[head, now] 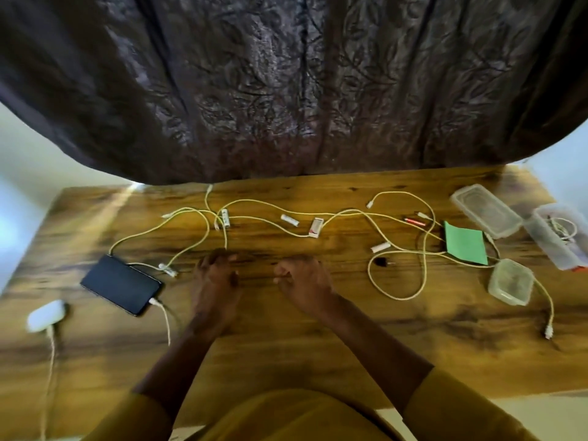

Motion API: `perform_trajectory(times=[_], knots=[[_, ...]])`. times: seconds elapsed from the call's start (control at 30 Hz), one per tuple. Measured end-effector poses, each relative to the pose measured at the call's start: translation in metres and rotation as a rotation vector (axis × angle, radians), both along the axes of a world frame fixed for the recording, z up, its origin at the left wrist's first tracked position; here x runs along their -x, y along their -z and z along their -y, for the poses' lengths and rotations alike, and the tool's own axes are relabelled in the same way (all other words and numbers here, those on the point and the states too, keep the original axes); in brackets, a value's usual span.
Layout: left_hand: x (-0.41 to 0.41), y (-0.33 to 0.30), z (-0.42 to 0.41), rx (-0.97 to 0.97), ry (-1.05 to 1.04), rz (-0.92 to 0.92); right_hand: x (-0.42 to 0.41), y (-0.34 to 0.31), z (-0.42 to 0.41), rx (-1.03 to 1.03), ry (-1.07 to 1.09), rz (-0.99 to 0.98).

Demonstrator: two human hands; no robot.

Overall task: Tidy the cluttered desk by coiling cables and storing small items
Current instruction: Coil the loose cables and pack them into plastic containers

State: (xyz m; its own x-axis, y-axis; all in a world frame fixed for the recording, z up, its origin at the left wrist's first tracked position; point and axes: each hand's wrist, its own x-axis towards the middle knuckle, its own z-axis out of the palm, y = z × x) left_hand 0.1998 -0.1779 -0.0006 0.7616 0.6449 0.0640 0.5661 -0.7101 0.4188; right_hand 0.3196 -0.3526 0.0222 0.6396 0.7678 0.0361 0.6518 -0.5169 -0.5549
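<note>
Lower centre, both hands hover just over the desk (pixel 286 338). The left hand (pixel 216 278) has its fingers curled at the near end of a cable (pixel 219 230); whether it pinches that cable I cannot tell. The right hand (pixel 302 281) is loosely curled and holds nothing, probably ready to help coil. The open wood between the arms gives room to wind. Farther up, the cables sprawl across mid-frame among batteries (pixel 289 219). At the right edge sit tubs (pixel 510 281), likely for the small items.
</note>
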Motion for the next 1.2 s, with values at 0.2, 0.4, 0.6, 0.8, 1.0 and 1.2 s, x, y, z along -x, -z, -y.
perform_trajectory(times=[0.2, 0.4, 0.6, 0.8, 1.0, 1.2], knots=[[0.010, -0.002, -0.042, -0.036, -0.051, -0.063, 0.017, -0.002, -0.031, 0.037, -0.038, -0.042], [0.000, -0.003, -0.051, 0.130, -0.053, 0.024, 0.023, -0.004, -0.033, 0.058, 0.001, -0.087], [-0.006, -0.039, -0.012, 0.290, 0.010, 0.352, 0.017, -0.020, -0.036, -0.126, 0.117, -0.424], [-0.002, -0.048, 0.034, 0.355, 0.153, 0.461, 0.008, -0.046, -0.058, -0.279, 0.369, -1.021], [0.013, -0.045, 0.036, 0.400, 0.212, 0.539, 0.007, -0.052, -0.057, -0.335, 0.247, -1.074], [0.010, -0.051, 0.012, 0.225, 0.140, 0.545, 0.007, -0.056, -0.048, -0.300, 0.232, -1.039]])
